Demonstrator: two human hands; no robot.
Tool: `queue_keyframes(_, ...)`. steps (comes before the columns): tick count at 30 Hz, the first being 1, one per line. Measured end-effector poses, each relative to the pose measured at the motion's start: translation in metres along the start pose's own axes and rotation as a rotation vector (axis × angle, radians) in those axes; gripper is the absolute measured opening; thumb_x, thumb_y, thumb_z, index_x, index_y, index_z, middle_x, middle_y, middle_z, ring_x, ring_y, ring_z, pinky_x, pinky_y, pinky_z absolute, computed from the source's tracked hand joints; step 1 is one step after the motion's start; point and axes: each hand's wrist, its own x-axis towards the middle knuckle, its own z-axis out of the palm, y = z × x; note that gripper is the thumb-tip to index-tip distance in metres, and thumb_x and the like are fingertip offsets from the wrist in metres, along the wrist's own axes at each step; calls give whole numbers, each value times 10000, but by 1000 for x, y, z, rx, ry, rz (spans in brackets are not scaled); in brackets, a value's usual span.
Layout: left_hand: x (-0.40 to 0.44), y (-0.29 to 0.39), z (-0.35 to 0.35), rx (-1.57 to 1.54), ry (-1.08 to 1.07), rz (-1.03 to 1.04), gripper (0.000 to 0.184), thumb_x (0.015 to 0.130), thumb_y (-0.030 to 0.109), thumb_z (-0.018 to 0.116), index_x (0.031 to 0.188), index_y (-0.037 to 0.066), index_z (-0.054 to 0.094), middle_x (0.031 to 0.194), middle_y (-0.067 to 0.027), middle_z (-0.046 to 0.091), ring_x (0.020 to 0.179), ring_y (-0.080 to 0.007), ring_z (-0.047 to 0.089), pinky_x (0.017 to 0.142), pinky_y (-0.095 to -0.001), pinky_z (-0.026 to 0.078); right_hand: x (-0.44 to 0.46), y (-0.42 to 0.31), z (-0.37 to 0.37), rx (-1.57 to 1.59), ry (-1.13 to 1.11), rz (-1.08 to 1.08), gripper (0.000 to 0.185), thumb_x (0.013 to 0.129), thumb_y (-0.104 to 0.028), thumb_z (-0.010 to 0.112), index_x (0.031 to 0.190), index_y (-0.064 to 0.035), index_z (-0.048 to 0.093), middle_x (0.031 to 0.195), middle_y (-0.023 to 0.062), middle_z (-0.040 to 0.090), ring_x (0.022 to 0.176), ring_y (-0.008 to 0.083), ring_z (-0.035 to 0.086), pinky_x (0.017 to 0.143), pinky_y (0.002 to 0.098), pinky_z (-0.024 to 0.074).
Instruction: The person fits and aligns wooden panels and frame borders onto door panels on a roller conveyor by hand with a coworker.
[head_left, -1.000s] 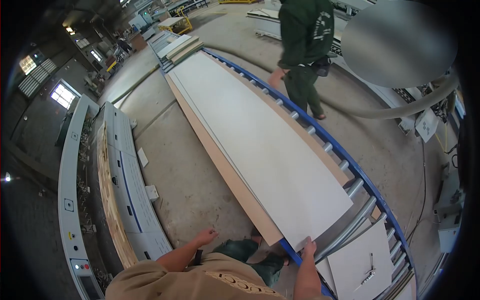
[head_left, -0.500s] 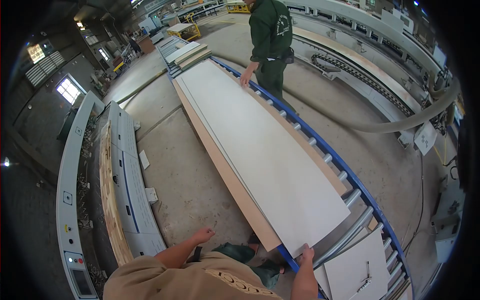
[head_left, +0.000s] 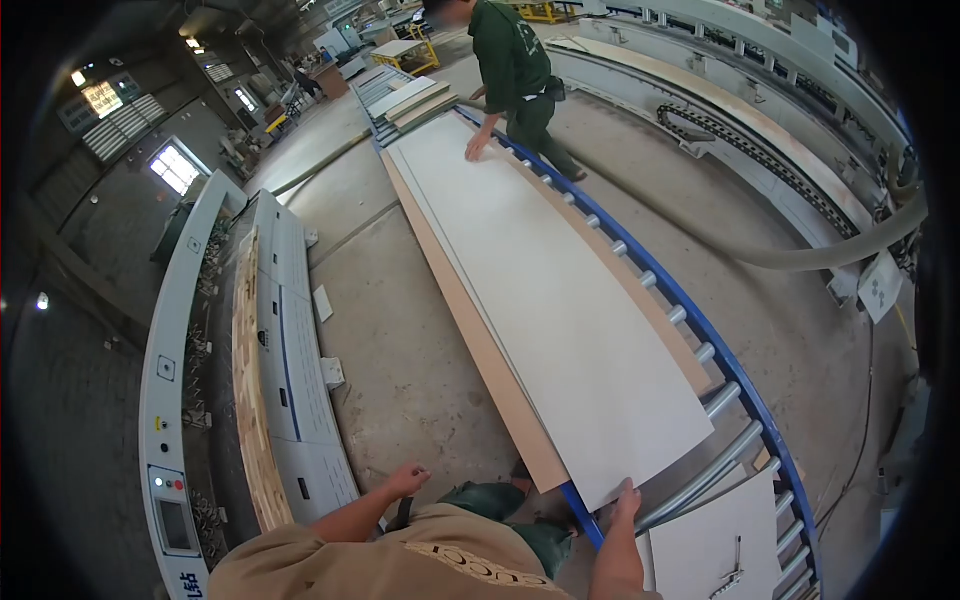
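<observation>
A long white panel (head_left: pixel 545 310) lies on top of a tan board (head_left: pixel 480 380) on a roller conveyor. My right hand (head_left: pixel 626 500) is at the panel's near end, gripping its edge; the fingers beneath are hidden. My left hand (head_left: pixel 408 480) hangs over the floor to the left of the boards, its fingers curled in with nothing visible in them. Across the conveyor, a co-worker's hand (head_left: pixel 480 143) rests on the far part of the white panel.
A blue-railed conveyor (head_left: pixel 690 310) with metal rollers runs away from me. Smaller white boards (head_left: pixel 715 530), with a small tool (head_left: pixel 735 565) on them, lie at near right. A machine with a control panel (head_left: pixel 172 510) stands left. A thick hose (head_left: pixel 780 258) crosses the right floor.
The view has shifted, so the scene sits further right. The co-worker has bent forward, the hand now further over the panel. My right hand remains at the near end.
</observation>
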Motion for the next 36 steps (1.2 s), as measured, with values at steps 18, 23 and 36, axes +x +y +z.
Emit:
queue_keyframes(18, 13, -30, 1, -42, 7, -53, 437, 914, 392, 626, 1154, 26, 648, 965, -142, 696, 816, -215, 672, 748, -371, 532, 14, -2, 2, -75, -49, 6, 574, 971, -342, 607, 1422, -35, 426, 1347, 130, 555, 1201, 292, 563, 977, 435, 471)
queue_keyframes(23, 23, -31, -6, -27, -12, -30, 426, 918, 379, 628, 1155, 26, 647, 963, -139, 692, 809, -220, 664, 742, -378, 531, 28, 10, -1, -85, -44, -24, 566, 967, -335, 619, 1418, -43, 440, 1335, 125, 565, 1199, 284, 566, 968, 435, 476)
queue_keyframes(36, 31, -21, -15, 45, -48, 36, 416, 917, 375, 631, 1140, 25, 658, 935, -148, 704, 789, -232, 669, 736, -381, 534, 25, 11, 4, -56, -63, -34, 531, 966, -327, 626, 1381, -29, 481, 1285, 106, 597, 1147, 265, 585, 929, 403, 491)
